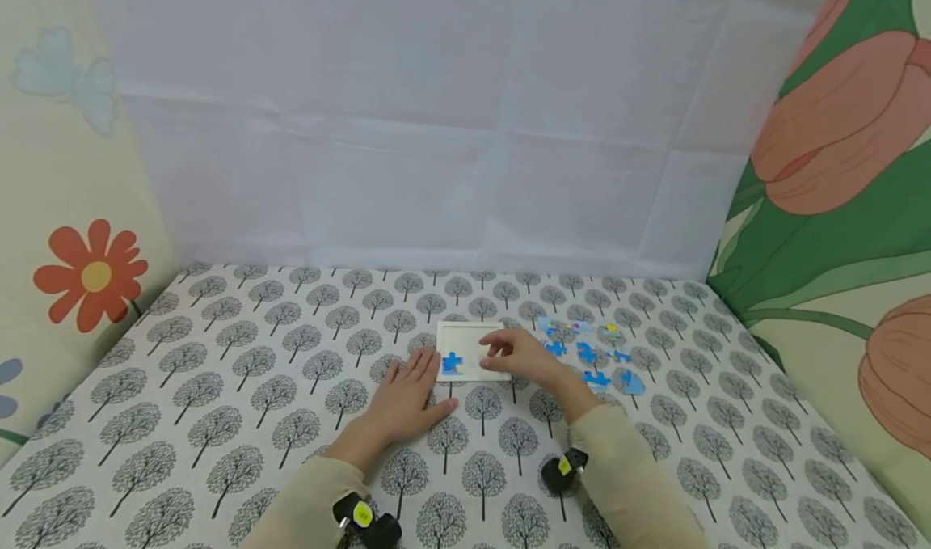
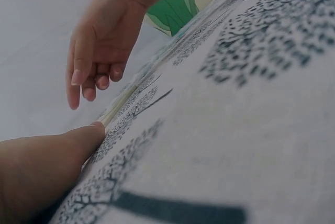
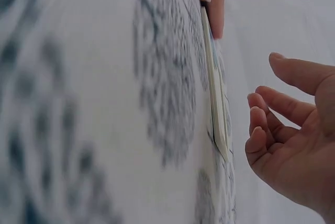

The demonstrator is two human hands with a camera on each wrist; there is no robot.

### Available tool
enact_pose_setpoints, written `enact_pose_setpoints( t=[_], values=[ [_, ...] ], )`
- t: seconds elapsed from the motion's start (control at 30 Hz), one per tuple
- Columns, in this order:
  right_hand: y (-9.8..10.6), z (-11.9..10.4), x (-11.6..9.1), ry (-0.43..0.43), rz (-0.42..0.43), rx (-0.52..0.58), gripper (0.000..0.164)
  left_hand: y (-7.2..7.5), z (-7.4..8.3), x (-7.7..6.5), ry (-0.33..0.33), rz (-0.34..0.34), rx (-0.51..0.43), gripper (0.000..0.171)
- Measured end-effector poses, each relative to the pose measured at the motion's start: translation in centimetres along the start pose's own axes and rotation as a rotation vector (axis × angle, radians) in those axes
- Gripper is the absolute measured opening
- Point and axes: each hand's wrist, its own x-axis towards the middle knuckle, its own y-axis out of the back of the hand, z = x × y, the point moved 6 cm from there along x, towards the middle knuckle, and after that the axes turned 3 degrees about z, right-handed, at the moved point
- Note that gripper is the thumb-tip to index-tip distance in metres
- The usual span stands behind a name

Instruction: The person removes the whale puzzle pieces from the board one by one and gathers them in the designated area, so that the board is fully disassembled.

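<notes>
A shallow white puzzle tray lies on the tablecloth, with blue puzzle pieces joined in its lower left corner. My left hand rests with spread fingers at the tray's left edge; its thumb shows low in the left wrist view. Above the tray's right side hovers my right hand, thumb and index finger apart. In the right wrist view that right hand has loosely bent fingers and nothing visible between them. Seen edge-on there, the tray lies below it.
Several loose puzzle pieces, mostly blue, lie scattered to the right of the tray. A tree-patterned cloth covers the table. Behind it hangs a white sheet, with flower-painted walls on both sides.
</notes>
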Motion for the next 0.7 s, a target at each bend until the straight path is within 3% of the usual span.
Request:
enact_pose_setpoints(
  t=[0.37,0.7],
  values=[
    [-2.5,-0.9,0.9,0.004,-0.045,-0.005,0.036,-0.1,0.0,0.0,-0.012,-0.001,0.025,0.076],
    [-3.4,-0.3,1.3,-0.034,-0.017,-0.064,0.039,0.0,0.0,-0.1,-0.013,0.013,0.029,0.074]
  ],
)
